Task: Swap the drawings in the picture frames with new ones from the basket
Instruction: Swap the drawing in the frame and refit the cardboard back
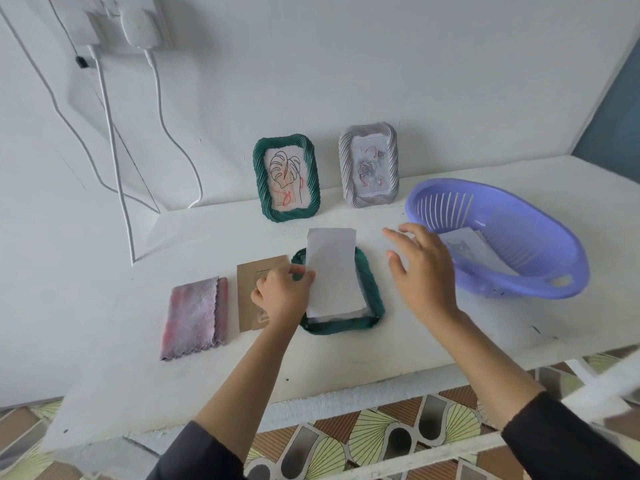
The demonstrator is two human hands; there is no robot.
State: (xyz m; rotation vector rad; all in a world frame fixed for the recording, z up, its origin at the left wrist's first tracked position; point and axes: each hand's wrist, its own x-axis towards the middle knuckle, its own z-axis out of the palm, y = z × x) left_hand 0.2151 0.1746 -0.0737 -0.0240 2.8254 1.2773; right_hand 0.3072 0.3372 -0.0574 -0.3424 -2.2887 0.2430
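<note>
Three frames (375,304), one basket (485,188); left grip (282,294) pinches paper (332,271), right grip (422,271) spread, empty.

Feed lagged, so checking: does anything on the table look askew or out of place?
Only the white paper: pinched by the left hand, it overhangs the far rim of the flat-lying green frame instead of sitting inside. The cardboard backing lies beside it.

A white wall (381,64) rises behind a white table (381,358). At far left, a socket (65,15) holds chargers (140,27) with white cables (113,150) trailing down. Patterned tiles (346,441) cover the near floor; a blue-grey panel (616,116) shows far right.
</note>
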